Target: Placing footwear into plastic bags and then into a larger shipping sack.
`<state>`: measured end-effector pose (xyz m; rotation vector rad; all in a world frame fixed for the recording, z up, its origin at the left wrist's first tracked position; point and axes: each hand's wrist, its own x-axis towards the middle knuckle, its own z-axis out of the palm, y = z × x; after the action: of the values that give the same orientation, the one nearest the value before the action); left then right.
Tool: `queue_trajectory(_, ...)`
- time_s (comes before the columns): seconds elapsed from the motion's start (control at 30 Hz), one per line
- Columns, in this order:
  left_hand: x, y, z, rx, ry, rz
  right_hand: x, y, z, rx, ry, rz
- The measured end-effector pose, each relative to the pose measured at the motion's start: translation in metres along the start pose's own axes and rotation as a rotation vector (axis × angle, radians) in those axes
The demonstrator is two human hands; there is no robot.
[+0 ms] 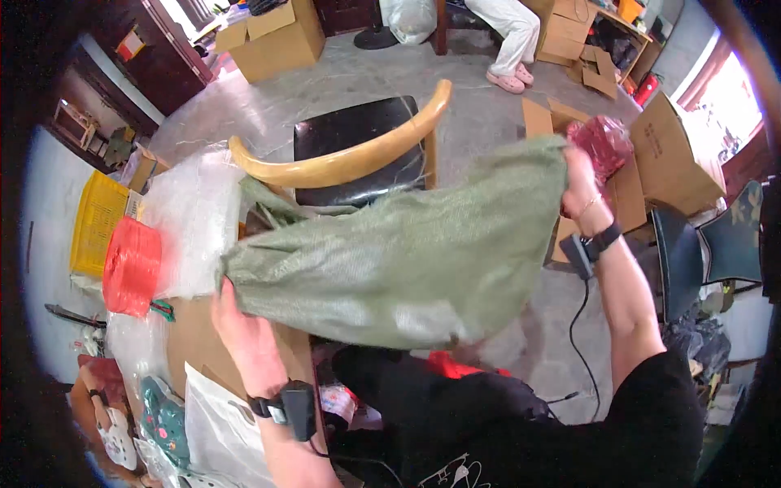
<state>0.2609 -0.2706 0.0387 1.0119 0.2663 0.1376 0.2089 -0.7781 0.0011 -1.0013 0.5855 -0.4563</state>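
Observation:
A green woven sack (415, 252) hangs stretched out in the air in front of me, slack and creased along its length. Its bunched left end is gripped by my left hand (241, 327), over the edge of the table. My right hand (579, 180) holds the upper right corner, raised higher and farther from me. Part of the fingers on each side is hidden by the cloth. Some of the sack's lower edge is smeared by motion. Behind it, a chair with a curved wooden rail (350, 163) and black seat is partly covered.
On the table at left are a red twine roll (132, 267), clear plastic wrap (195, 211) and a white bag (220, 431). A yellow crate (96, 220) stands beyond. Open cartons (679, 154) and a dark red bundle (600, 146) lie right. A person (508, 37) sits at the back.

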Motion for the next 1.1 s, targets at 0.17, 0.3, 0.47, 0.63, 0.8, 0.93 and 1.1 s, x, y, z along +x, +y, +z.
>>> queue_trajectory(0.17, 0.006, 0.032, -0.001, -0.032, -0.201, 0.078, 0.032, -0.071, 0.019, 0.028, -0.053, -0.183)
queue_trajectory(0.3, 0.018, 0.042, -0.005, 0.009, -0.085, 0.100, 0.048, -0.076, 0.021, 0.095, -0.060, -0.170)
queue_trajectory(0.47, 0.034, -0.010, -0.038, 0.310, -0.119, 0.127, 0.124, 0.036, -0.035, -0.138, 0.037, -0.133)
queue_trajectory(0.63, 0.031, -0.003, -0.048, 0.047, -0.124, -0.054, 0.033, 0.000, 0.026, -1.405, 0.315, -0.762)
queue_trajectory(0.8, 0.022, -0.004, -0.044, 0.085, -0.115, -0.027, -0.047, 0.053, 0.099, -1.355, -0.672, -0.879)
queue_trajectory(0.93, -0.012, 0.003, -0.011, 0.308, 0.102, 0.052, -0.070, 0.117, 0.083, -1.619, -0.999, -0.969)
queue_trajectory(1.1, -0.067, -0.029, 0.021, 1.008, -0.276, 0.695, -0.106, 0.129, 0.041, -1.599, -1.318, -0.616)
